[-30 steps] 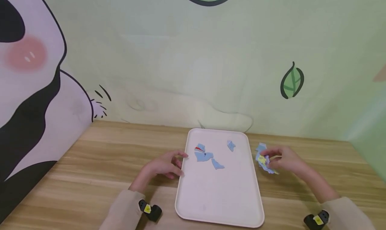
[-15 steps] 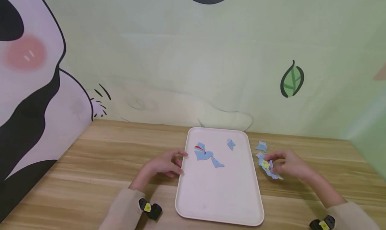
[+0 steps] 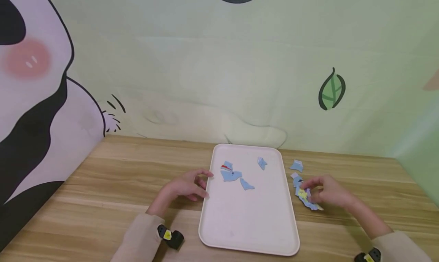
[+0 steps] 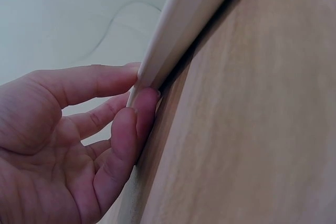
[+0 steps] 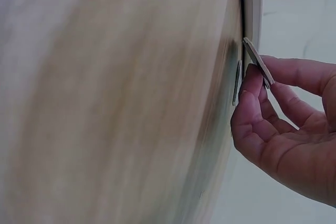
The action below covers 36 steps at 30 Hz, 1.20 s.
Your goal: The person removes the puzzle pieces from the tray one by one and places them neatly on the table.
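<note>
With thumb and fingers, my left hand [image 3: 185, 185] grips the left rim of a white tray [image 3: 250, 231]; the left wrist view shows the fingertips around the tray's edge [image 4: 170, 40]. To the right of the tray, my right hand [image 3: 328, 193] pinches a puzzle piece [image 3: 303, 194] with yellow and purple on it. Edge-on in the right wrist view, that thin puzzle piece [image 5: 257, 61] tilts close over the table, a flat piece [image 5: 238, 82] lying beside it. Other light-blue puzzle pieces [image 3: 310, 206] overlap it below in the head view.
On the tray's upper half lie several blue puzzle pieces: a large one [image 3: 231, 176], a red-striped one [image 3: 226, 165], a pointed one [image 3: 247, 184] and one [image 3: 262, 163] at right. Another blue piece [image 3: 296, 165] lies on the wooden table [image 3: 137, 159], below a painted wall [image 3: 192, 71].
My right hand has moved toward the near side and slightly right with the yellow-and-purple puzzle piece, uncovering blue pieces behind it. The left hand stays at the tray's rim.
</note>
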Tool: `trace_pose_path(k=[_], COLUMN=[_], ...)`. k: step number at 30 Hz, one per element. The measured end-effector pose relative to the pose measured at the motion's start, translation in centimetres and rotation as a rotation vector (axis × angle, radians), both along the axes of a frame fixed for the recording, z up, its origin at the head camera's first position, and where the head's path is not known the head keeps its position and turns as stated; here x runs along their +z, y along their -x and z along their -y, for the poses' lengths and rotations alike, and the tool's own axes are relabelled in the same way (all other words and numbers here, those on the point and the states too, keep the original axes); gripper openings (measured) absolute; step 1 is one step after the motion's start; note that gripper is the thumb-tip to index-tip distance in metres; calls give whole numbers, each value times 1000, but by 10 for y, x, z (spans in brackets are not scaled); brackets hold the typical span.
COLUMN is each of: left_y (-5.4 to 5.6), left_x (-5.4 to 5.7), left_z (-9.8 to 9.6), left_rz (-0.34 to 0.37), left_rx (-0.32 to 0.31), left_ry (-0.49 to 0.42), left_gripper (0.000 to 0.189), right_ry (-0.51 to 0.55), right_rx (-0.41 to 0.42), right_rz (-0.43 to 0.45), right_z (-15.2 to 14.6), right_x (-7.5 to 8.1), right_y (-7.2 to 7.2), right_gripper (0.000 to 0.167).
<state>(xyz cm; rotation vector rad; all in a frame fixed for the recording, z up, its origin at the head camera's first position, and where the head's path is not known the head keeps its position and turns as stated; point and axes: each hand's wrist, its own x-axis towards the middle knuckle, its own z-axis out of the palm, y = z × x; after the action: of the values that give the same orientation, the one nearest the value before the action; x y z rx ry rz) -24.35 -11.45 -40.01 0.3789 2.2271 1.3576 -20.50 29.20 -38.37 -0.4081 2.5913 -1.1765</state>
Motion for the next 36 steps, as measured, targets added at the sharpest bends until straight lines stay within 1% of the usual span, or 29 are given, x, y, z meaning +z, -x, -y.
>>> trace_pose_path(k=[5, 12, 23, 28, 36], left_y=[0, 0, 0, -2, -1], left_x=[0, 0, 0, 0, 1], left_z=[0, -1, 1, 2, 0], left_rz=[-2, -7, -6, -4, -7], left_rx=[-1, 2, 6, 14, 15], left_ry=[-1, 4, -2, 1, 5], left_gripper=[56, 56, 56, 56, 56], right_ry=[24, 27, 52, 61, 59], right_rx=[13, 67, 112, 101, 57], right_rz=[32, 16, 16, 49, 89], right_z=[-1, -2, 1, 3, 4], right_x=[-3, -6, -7, -7, -6], right_y=[1, 1, 0, 0, -1], right_gripper=[39, 38, 36, 34, 33])
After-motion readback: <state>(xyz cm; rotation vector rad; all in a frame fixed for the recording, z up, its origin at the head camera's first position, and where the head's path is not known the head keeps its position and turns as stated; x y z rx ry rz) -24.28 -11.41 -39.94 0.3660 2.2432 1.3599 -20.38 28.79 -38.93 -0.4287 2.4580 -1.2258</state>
